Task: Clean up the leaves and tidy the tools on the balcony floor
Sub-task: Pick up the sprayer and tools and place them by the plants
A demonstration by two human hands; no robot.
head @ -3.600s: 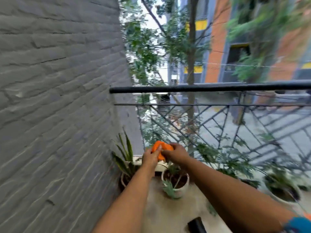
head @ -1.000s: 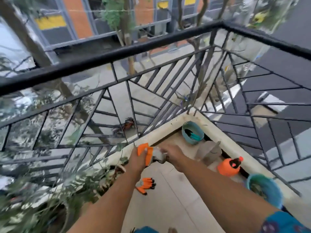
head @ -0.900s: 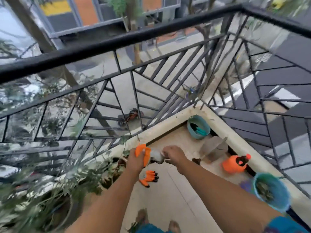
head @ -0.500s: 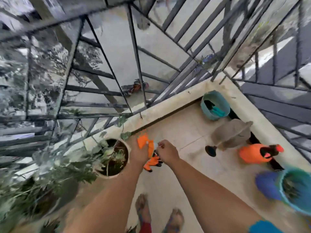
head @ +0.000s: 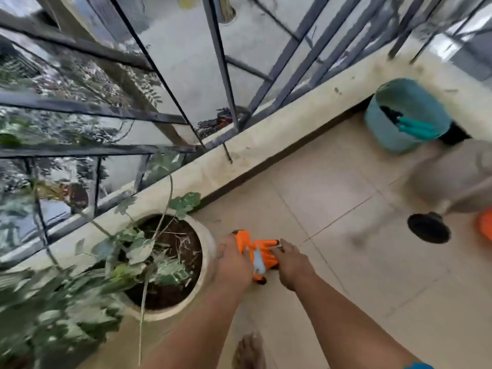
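An orange glove with a grey cuff [head: 247,246] is gripped in my left hand [head: 233,265], low over the tiled floor beside a plant pot. Just under and right of it a second orange glove [head: 267,258] with black claw tips lies on the floor. My right hand [head: 292,263] has its fingers curled and closes on this second glove's upper edge. A teal bucket [head: 394,139] holding teal-handled tools stands in the far corner. Blur hides any loose leaves on the tiles.
A round pot [head: 206,251] with a leafy plant stands right by my left hand. A grey watering can [head: 452,179] and part of an orange object [head: 486,226] are at the right. The black railing [head: 226,75] on a low kerb bounds the floor. My bare foot [head: 250,352] is below.
My view swung from the wall side to the railing corner and tipped down. Both hands, carrying one orange glove, dropped to the second glove on the floor.
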